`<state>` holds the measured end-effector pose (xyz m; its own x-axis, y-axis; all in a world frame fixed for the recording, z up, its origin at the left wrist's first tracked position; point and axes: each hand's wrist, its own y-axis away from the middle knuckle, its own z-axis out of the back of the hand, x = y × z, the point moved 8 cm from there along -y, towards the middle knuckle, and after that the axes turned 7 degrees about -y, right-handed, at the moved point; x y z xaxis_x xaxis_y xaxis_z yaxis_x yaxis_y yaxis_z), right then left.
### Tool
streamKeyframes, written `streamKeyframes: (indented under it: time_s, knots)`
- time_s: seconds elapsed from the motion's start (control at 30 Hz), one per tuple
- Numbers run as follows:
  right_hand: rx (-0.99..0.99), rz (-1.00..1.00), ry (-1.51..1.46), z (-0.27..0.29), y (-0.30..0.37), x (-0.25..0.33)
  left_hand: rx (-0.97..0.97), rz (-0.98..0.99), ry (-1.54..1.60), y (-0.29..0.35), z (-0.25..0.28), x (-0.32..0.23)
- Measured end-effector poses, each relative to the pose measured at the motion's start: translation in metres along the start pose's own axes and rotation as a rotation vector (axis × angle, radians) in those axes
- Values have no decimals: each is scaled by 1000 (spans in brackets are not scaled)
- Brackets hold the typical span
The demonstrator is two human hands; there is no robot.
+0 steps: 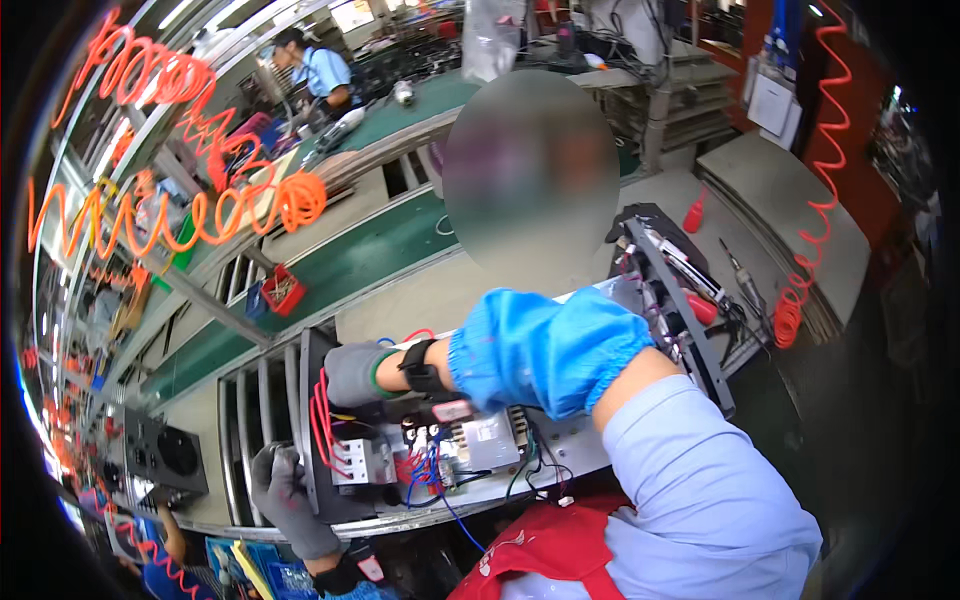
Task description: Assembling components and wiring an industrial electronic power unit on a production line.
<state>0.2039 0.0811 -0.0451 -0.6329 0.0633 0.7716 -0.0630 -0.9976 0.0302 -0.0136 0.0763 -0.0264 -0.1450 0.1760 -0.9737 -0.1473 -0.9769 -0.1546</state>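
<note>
- Your roller conveyor [265, 395] shows its bare rollers at the left end of the chassis.
- The long, open metal chassis [582, 438], full of wiring, lies in front of you, with your right arm reaching across it.
- A black box [150, 450] with a round dark opening stands well to the left of the chassis.
- The dark end panel [318, 352] stands upright at the chassis's left end, between your two gloved hands.
- Your right hand [352, 377] is inside the chassis's far left corner, close by that panel; its fingertips are hidden, so I cannot tell whether they pinch anything.
- Your left hand [285, 492] is just outside the chassis's near left corner, fingers bent and close together; whether they grip the panel, I cannot tell.
- A red bin [283, 291] sits beyond the chassis's left end.
- The white block [352, 462] sits inside the chassis near its left end, with red cables [321, 425] looping from it.
</note>
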Motion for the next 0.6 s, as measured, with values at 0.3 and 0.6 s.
streamKeyframes:
  time_s: [0.3,0.6]
  knots:
    - [164,160,228,13,-4,-4,-2,-28,123,11,10,1]
    - [423,-8,646,-10,-4,-14,-102,81,206,12,14,15]
